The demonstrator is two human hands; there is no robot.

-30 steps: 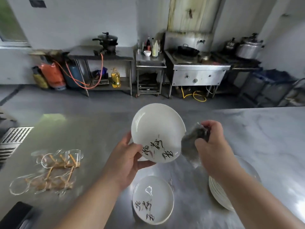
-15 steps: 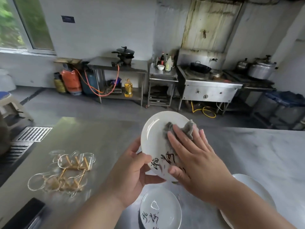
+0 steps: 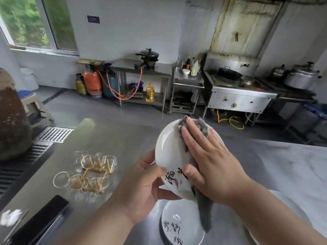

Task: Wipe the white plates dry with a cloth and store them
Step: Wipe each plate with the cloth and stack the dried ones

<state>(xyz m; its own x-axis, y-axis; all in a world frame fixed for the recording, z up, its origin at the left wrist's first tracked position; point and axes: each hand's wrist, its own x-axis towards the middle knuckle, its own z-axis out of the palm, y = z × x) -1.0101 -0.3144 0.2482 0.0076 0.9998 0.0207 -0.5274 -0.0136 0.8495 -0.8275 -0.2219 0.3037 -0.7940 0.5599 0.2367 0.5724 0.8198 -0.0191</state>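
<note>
**Head view: plate held up, wipe of the face in progress**

Head camera shows the white round plate with black brush lettering [image 3: 168,152] held clear above the stainless steel worktop [image 3: 109,138], tilted steeply, its face turned toward the right hand [image 3: 212,167].

The left hand [image 3: 141,188] grips the plate at its lower left rim. The thumb lies on the face beside the lettering and the remaining fingers are curled behind, out of sight.

The right hand lies flat on the face, its fingers [image 3: 190,138] straight and slightly spread, pressing the grey cloth [image 3: 203,214] against the plate. A tail of cloth hangs below the lower rim.

Governing relation: the uncovered part of the face lies to the left of the right fingers, toward the left rim. In my judgement the wipe has to travel that way, and the back remains to be done.

A second white lettered plate [image 3: 178,225] lies flat on the worktop directly beneath. The edge of another white plate [image 3: 286,204] shows beyond the right forearm, nearer the right hand; whether it is one plate or several cannot be told.

A cluster of clear glass cups with wooden sticks [image 3: 88,172] sits well apart to the left. No storage place can be identified.
</note>
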